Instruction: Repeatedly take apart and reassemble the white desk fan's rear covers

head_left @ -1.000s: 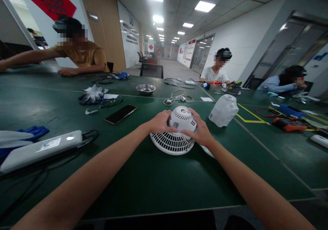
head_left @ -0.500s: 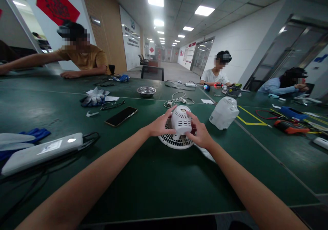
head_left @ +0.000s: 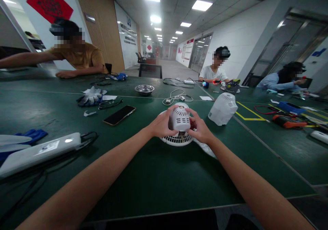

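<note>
A white slotted motor housing (head_left: 181, 119) of a fan is gripped from both sides. My left hand (head_left: 164, 122) wraps its left side, thumb low and fingers over the top. On its other side my right hand (head_left: 199, 126) is closed with thumb and fingers pressed to the housing. Beneath lies a round white fan grille (head_left: 176, 141) on the green table, its far part hidden by the housing and hands. Some dark and brownish metal shows under the housing's lower edge. Beside my right wrist lies a pale flat piece (head_left: 205, 148), partly covered by the arm.
A translucent white plastic cover (head_left: 223, 109) stands to the right. A phone (head_left: 119, 115), a metal bowl (head_left: 145, 89), a white cable (head_left: 176, 98) and gloves (head_left: 90, 97) lie beyond my hands. A white power strip (head_left: 43, 151) is at left, an orange multimeter (head_left: 288, 121) at right. Other people sit across the table.
The housing has shifted slightly, and a little more gap shows beneath its lower edge. Both hands keep hold of it. The whole view has shifted a little.
</note>
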A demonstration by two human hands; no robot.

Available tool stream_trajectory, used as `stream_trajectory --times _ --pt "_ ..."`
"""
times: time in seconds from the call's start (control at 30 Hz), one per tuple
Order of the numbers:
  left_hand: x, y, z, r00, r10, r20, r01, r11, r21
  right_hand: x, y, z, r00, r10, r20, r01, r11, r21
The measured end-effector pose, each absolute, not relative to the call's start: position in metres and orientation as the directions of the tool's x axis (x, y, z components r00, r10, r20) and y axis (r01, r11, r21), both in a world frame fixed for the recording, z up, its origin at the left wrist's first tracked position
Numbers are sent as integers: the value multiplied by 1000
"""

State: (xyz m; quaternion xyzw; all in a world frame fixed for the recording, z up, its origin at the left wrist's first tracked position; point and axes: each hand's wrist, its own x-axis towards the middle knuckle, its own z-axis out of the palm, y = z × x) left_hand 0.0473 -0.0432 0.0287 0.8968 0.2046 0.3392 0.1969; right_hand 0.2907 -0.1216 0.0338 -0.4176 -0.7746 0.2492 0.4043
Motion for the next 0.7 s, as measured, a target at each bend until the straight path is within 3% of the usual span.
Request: stream_trajectory --times 0.23,0.57,0.7 --pt "40 -31 28 730 471 495 171 -827 535 294 -121 36 -358 840 408 465 539 -703" --pt "47 -38 22 621 591 516 394 -803 446 284 -121 33 -181 813 554 746 481 -461" --pt "40 -27 11 490 703 516 469 -711 524 294 -113 29 -92 812 577 753 436 -493"
